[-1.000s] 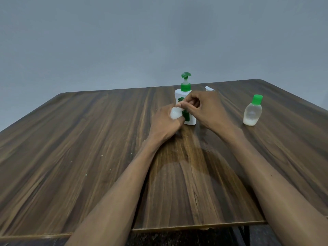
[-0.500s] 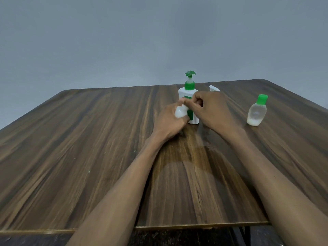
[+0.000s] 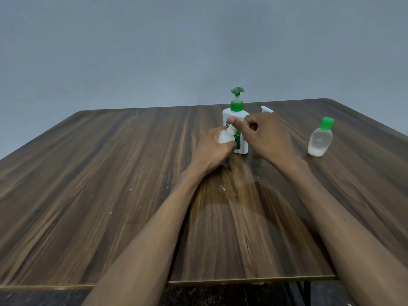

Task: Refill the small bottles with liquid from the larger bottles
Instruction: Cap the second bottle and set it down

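Little is changed since earlier: the small translucent plastic bottle (image 3: 225, 137) is still gripped by the left hand (image 3: 213, 149) for steadiness while its top is pinched by the right hand (image 3: 262, 133), apparently for uncapping.

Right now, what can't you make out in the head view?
- Small bottle: cap hidden by right hand, body by left hand.
- White object behind the right hand: mostly hidden.
- Pump bottle label: partly covered, unreadable.
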